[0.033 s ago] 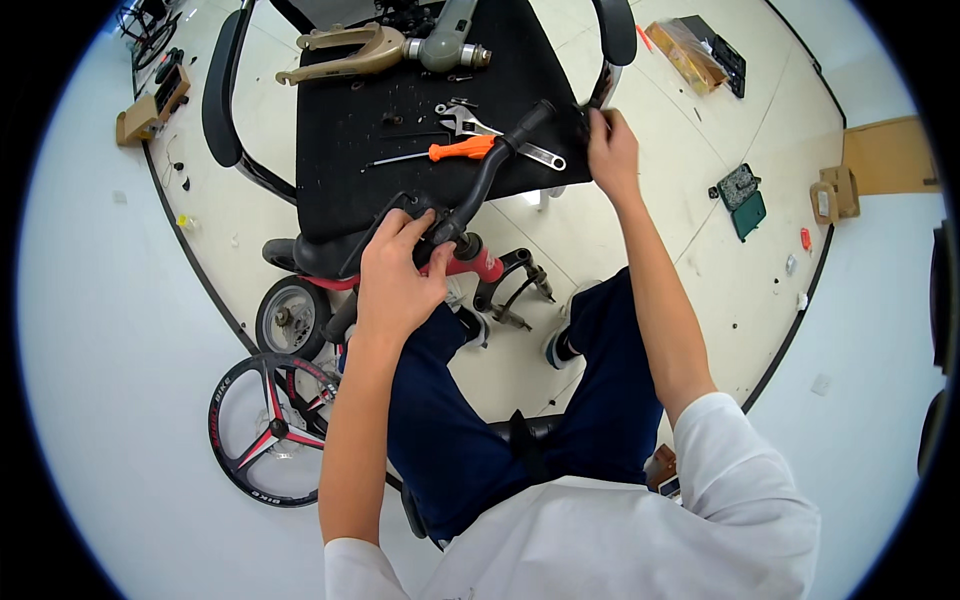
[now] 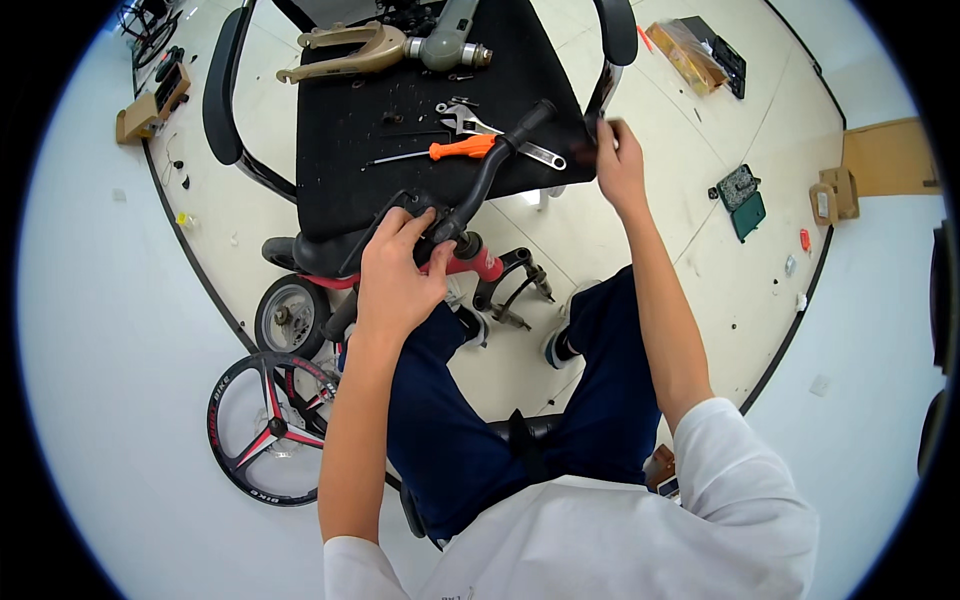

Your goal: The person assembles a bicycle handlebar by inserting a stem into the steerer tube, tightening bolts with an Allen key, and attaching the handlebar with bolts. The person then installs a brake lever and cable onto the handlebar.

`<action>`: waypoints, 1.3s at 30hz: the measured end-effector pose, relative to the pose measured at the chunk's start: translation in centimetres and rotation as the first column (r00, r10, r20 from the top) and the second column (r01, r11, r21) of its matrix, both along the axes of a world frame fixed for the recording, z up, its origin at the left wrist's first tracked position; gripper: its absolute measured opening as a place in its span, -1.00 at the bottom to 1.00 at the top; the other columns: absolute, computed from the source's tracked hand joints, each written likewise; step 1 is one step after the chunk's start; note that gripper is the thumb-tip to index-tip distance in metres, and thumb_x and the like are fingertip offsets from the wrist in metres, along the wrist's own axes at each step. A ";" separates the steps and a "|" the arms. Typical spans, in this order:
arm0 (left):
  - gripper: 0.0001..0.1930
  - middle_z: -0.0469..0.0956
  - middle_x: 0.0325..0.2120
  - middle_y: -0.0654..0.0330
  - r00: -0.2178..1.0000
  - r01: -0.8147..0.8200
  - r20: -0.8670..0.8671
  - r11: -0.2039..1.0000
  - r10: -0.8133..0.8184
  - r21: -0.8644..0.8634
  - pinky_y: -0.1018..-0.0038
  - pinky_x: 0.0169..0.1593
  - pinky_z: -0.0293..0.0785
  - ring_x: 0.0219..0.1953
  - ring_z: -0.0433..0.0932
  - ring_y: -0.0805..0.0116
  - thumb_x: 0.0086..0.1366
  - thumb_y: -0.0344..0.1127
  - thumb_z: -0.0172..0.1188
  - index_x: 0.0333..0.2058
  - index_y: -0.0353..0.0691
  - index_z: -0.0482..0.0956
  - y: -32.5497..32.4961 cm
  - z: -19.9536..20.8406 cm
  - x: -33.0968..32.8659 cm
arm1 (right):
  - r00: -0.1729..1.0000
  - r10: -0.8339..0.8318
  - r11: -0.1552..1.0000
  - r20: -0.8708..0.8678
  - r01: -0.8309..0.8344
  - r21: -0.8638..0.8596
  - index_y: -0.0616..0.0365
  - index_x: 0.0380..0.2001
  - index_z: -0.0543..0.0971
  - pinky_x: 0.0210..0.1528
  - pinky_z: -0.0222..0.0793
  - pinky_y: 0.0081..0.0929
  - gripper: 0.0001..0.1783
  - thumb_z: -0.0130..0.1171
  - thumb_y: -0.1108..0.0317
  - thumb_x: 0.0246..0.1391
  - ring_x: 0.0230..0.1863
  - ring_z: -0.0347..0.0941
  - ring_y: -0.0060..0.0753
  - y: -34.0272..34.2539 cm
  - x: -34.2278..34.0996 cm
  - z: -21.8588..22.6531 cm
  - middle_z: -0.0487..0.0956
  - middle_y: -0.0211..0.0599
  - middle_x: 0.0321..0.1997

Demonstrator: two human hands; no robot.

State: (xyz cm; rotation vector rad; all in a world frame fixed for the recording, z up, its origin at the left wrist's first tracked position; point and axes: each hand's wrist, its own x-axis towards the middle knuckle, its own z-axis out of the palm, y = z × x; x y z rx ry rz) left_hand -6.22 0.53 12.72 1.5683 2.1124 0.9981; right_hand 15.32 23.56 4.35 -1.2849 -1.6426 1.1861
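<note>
My left hand (image 2: 398,275) is closed around the middle of a black curved handlebar (image 2: 487,172), by its clamp, above a small bike's red frame (image 2: 485,262). The handlebar's far end reaches over the seat of a black office chair (image 2: 340,190). My right hand (image 2: 620,165) is raised at the seat's right edge, below the armrest, with its fingers drawn together; a dark blur beside the fingertips is too unclear to name. Between the hands on the seat lie an orange-handled screwdriver (image 2: 462,148) and an adjustable wrench (image 2: 540,154).
A tan fork (image 2: 350,52) rests at the back of the seat. Bike wheels, one with three spokes (image 2: 277,427), stand at my left. On the floor to the right are an opened green case (image 2: 745,212), a yellow box (image 2: 686,58) and cardboard boxes (image 2: 836,194).
My right hand has shifted slightly right and toward me, away from the seat edge. My left hand stays on the handlebar.
</note>
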 end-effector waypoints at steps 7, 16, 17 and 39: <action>-0.59 0.47 -0.37 0.01 0.995 0.065 -0.078 0.997 -0.061 0.043 0.38 -0.23 0.48 -0.33 0.55 0.07 0.07 -0.45 0.39 -0.07 -0.46 0.62 0.2 -0.5 -0.5 | 0.763 0.520 0.718 -0.385 -0.634 -0.286 0.32 -0.13 0.46 -0.39 0.51 -0.58 -0.73 0.15 0.31 0.28 -0.39 0.57 -0.53 -10.4 -1.1 5.5 0.55 -0.27 -0.37; -0.52 0.51 -0.29 0.00 0.983 0.182 -0.013 0.982 -0.183 -0.048 0.35 -0.20 0.54 -0.30 0.60 0.09 0.05 -0.39 0.47 -0.04 -0.46 0.61 0.4 0.1 -2.2 | 0.747 0.557 0.744 -0.363 -0.643 -0.181 0.30 -0.05 0.56 -0.24 0.52 -0.57 -0.73 0.24 0.42 0.21 -0.37 0.56 -0.60 -10.8 -5.9 4.5 0.65 -0.31 -0.33; -0.51 0.51 -0.29 0.00 0.982 0.188 0.001 0.981 -0.188 -0.056 0.36 -0.19 0.55 -0.28 0.61 0.10 0.05 -0.38 0.48 -0.04 -0.46 0.61 0.5 0.0 -2.4 | 0.758 0.554 0.759 -0.345 -0.630 -0.165 0.30 -0.03 0.56 -0.25 0.53 -0.57 -0.71 0.26 0.42 0.20 -0.38 0.56 -0.60 -11.0 -6.0 4.5 0.65 -0.31 -0.34; -0.48 0.58 -0.30 -0.03 0.990 0.020 0.139 0.998 -0.012 -0.055 0.31 -0.17 0.56 -0.26 0.64 0.07 -0.06 -0.30 0.51 -0.09 -0.40 0.64 0.5 -0.3 -1.5 | 0.922 0.373 0.925 -0.103 -0.379 -0.043 0.23 0.06 0.62 -0.29 0.53 -0.60 -0.60 0.31 0.32 0.17 -0.38 0.60 -0.69 -14.1 -8.0 3.9 0.72 -0.23 -0.37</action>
